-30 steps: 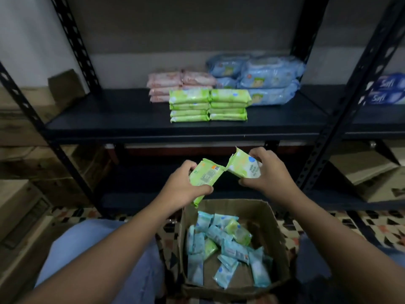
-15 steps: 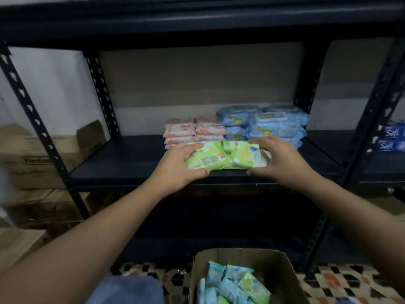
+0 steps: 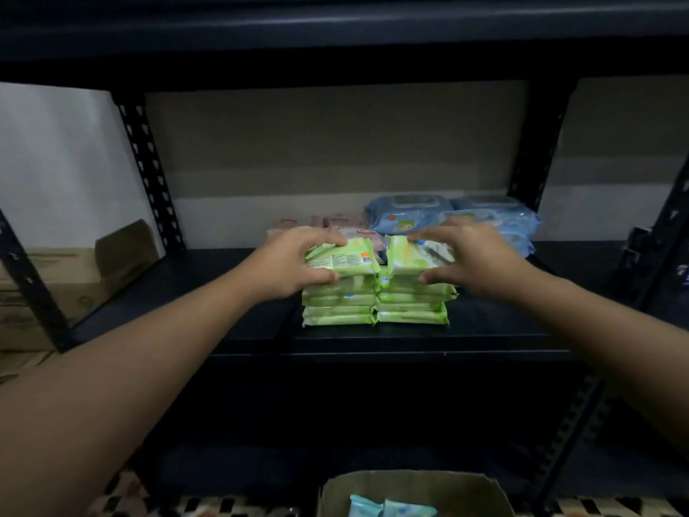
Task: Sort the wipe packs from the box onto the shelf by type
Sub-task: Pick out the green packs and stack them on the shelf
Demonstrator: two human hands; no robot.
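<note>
Left hand (image 3: 294, 264) and right hand (image 3: 469, 261) each grip a green pack (label-side up on the left) atop the green stacks (image 3: 374, 305) on the shelf (image 3: 186, 292).

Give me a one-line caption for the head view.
Left hand and right hand each set a green wipe pack atop twin green stacks.

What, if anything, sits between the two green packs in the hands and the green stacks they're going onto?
Nothing visible. The left hand holds its green pack on the left green stack; the right hand holds its pack on the right stack.
</note>
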